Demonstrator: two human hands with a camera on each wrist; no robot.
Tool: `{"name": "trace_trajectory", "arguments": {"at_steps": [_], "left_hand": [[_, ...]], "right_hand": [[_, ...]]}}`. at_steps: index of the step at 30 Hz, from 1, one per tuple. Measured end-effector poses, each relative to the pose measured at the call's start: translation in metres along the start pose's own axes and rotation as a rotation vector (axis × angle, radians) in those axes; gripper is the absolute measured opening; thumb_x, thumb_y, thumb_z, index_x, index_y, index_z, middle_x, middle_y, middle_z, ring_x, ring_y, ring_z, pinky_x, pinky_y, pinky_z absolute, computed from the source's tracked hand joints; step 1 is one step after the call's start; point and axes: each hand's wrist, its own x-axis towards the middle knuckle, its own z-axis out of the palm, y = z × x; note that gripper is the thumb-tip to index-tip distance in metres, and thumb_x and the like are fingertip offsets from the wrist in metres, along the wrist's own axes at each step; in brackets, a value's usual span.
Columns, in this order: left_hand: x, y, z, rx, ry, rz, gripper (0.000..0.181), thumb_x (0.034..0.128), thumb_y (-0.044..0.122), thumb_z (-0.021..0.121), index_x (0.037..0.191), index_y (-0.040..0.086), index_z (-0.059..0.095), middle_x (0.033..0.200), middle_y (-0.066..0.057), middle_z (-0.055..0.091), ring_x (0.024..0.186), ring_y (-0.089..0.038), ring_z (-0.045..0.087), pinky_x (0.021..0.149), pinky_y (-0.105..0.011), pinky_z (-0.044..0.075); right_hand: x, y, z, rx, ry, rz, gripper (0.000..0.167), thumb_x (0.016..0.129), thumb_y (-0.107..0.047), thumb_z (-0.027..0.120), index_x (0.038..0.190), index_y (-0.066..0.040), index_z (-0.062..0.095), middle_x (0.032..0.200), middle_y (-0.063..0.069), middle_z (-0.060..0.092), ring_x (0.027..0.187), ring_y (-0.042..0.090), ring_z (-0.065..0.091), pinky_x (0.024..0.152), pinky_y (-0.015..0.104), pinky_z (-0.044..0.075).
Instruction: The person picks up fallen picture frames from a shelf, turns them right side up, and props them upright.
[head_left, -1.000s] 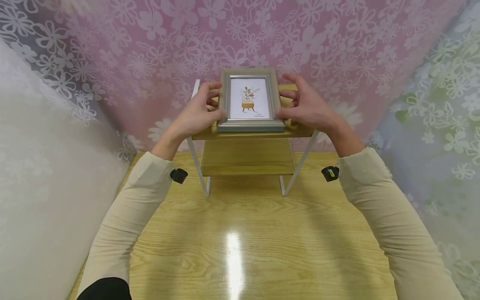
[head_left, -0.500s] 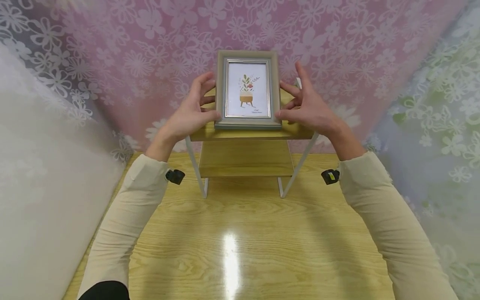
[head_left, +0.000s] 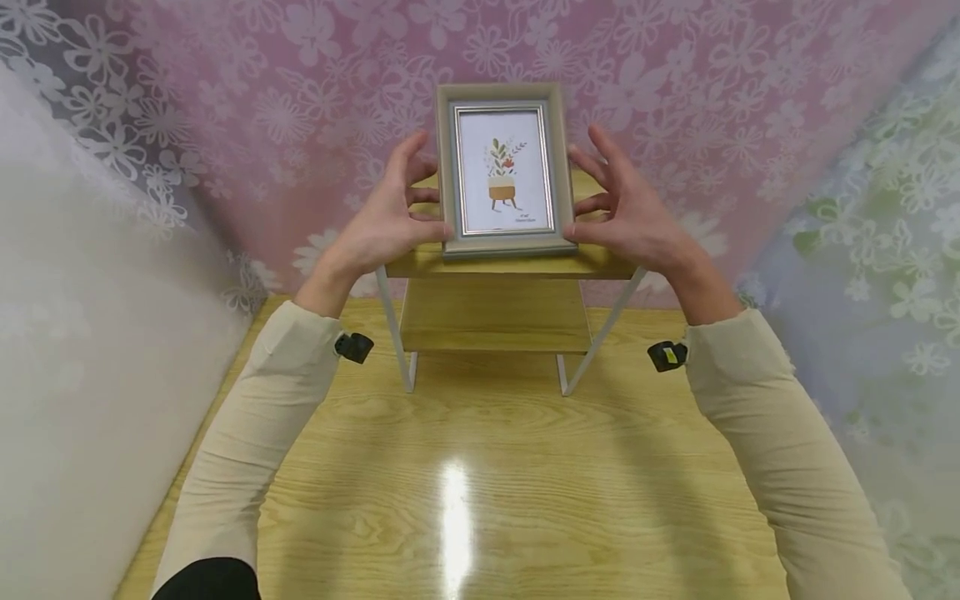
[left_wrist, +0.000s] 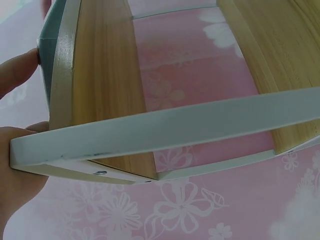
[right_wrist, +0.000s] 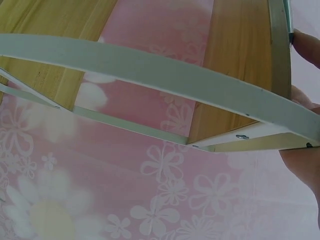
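Note:
A picture frame [head_left: 504, 175] with a silver-gold rim leans back above the top board of a small side table [head_left: 600, 263]. Its print shows a potted plant. My left hand [head_left: 384, 208] holds the left side, thumb at the lower corner. On the right side my right hand [head_left: 636, 212] grips in the same way, its index finger raised off the frame. The wrist views show the left thumb [left_wrist: 20, 72] and the right thumb [right_wrist: 307, 47] against the frame's edge. Fingers behind the frame are partly hidden.
The table has white metal legs [head_left: 603, 329] and a lower wooden shelf [head_left: 491, 317]. A pink floral wall covering [head_left: 300, 125] stands close behind it, with pale coverings on both sides. The floor [head_left: 525, 467] is wood-patterned.
The picture frame has tilted up from lying nearly flat to a steeper lean, its top edge rising. Both hands have stayed at its sides.

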Motion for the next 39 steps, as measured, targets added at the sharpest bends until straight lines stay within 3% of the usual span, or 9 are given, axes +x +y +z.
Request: {"name": "trace_trajectory", "arguments": {"at_steps": [7,11,15,20,26,32,39], "left_hand": [[-0.0015,-0.0006,-0.0006,0.023,0.013,0.016,0.104,0.0817,-0.010,0.071,0.160,0.013,0.007,0.158,-0.007,0.027,0.127,-0.023,0.045,0.103,-0.041,0.045],[-0.0026,-0.0023,0.0016,0.035,0.015,0.027,0.102,0.0819,-0.009,0.072,0.160,0.012,0.009,0.159,-0.004,0.026,0.127,-0.023,0.045,0.103,-0.039,0.046],[-0.0042,-0.0032,0.0032,0.029,0.015,0.037,0.098,0.0821,-0.010,0.072,0.159,0.011,0.015,0.158,-0.003,0.028,0.126,-0.023,0.047,0.102,-0.039,0.047],[-0.0042,-0.0037,0.0027,0.027,0.010,0.076,0.092,0.0815,-0.012,0.071,0.157,0.012,0.025,0.157,-0.001,0.031,0.125,-0.022,0.049,0.098,-0.039,0.050],[-0.0048,-0.0040,0.0011,0.038,0.011,0.088,0.092,0.0816,-0.012,0.072,0.157,0.013,0.025,0.157,0.000,0.030,0.125,-0.022,0.049,0.098,-0.038,0.050],[-0.0069,-0.0051,0.0007,0.032,0.013,0.121,0.091,0.0823,-0.014,0.070,0.157,0.014,0.026,0.156,0.001,0.030,0.126,-0.023,0.049,0.097,-0.039,0.050],[-0.0070,-0.0033,0.0009,0.059,0.007,0.129,0.092,0.0833,-0.011,0.071,0.157,0.017,0.024,0.157,0.002,0.028,0.125,-0.022,0.048,0.098,-0.039,0.050]], "right_hand": [[-0.0014,-0.0028,0.0007,0.024,0.023,0.018,0.110,0.082,0.005,0.076,0.161,-0.027,0.005,0.164,0.006,0.020,0.102,0.023,0.060,0.080,0.019,0.054],[-0.0036,-0.0032,0.0004,0.044,0.016,0.066,0.108,0.081,0.005,0.076,0.161,-0.021,0.008,0.154,0.014,0.039,0.101,0.022,0.059,0.079,0.020,0.055],[-0.0042,-0.0013,0.0001,-0.011,-0.014,0.062,0.099,0.083,0.001,0.076,0.160,-0.019,0.017,0.138,0.015,0.054,0.102,0.023,0.057,0.083,0.022,0.053],[-0.0039,0.0001,0.0001,-0.054,-0.027,0.029,0.095,0.083,-0.001,0.076,0.159,-0.022,0.022,0.133,0.013,0.053,0.102,0.026,0.057,0.084,0.024,0.052],[-0.0034,-0.0006,0.0005,-0.039,-0.051,0.029,0.098,0.084,0.000,0.075,0.159,-0.026,0.017,0.136,0.013,0.049,0.098,0.027,0.063,0.081,0.024,0.055],[-0.0051,-0.0018,0.0014,-0.078,-0.082,0.046,0.105,0.086,-0.009,0.077,0.160,-0.035,0.007,0.142,0.011,0.045,0.098,0.025,0.061,0.081,0.022,0.053],[-0.0052,-0.0022,0.0007,-0.104,-0.070,0.045,0.105,0.087,-0.009,0.075,0.159,-0.034,0.003,0.143,0.011,0.044,0.099,0.024,0.060,0.082,0.021,0.052]]}}
